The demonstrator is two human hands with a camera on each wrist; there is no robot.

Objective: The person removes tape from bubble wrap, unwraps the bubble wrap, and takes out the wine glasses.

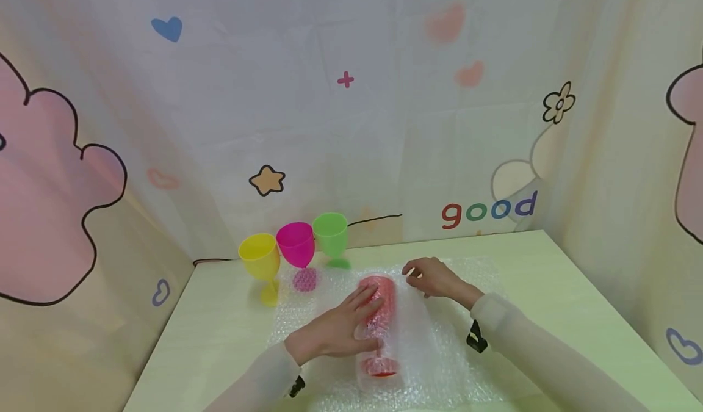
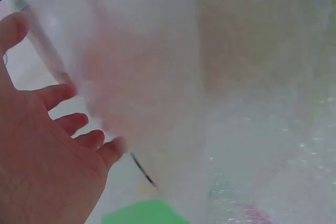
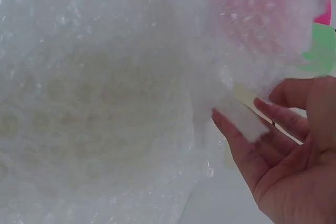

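Note:
A red goblet (image 1: 380, 320) lies on its side, rolled in clear bubble wrap (image 1: 450, 363), its foot toward the near edge of the table. My left hand (image 1: 343, 326) rests on the wrapped goblet with its fingers spread across the bowl and its thumb by the stem. In the left wrist view, the left hand's fingers (image 2: 55, 95) lie along the edge of the wrap. To the right of the bowl, my right hand (image 1: 436, 278) has curled fingers. The right wrist view shows it holding a flap of wrap (image 3: 244, 121) between thumb and fingers.
Yellow (image 1: 258, 256), magenta (image 1: 296, 244) and green (image 1: 331, 232) goblets stand upright at the back left. The wrap's far left corner covers the magenta foot. A printed curtain (image 1: 373, 137) surrounds the pale table (image 1: 187, 326) at the back and sides.

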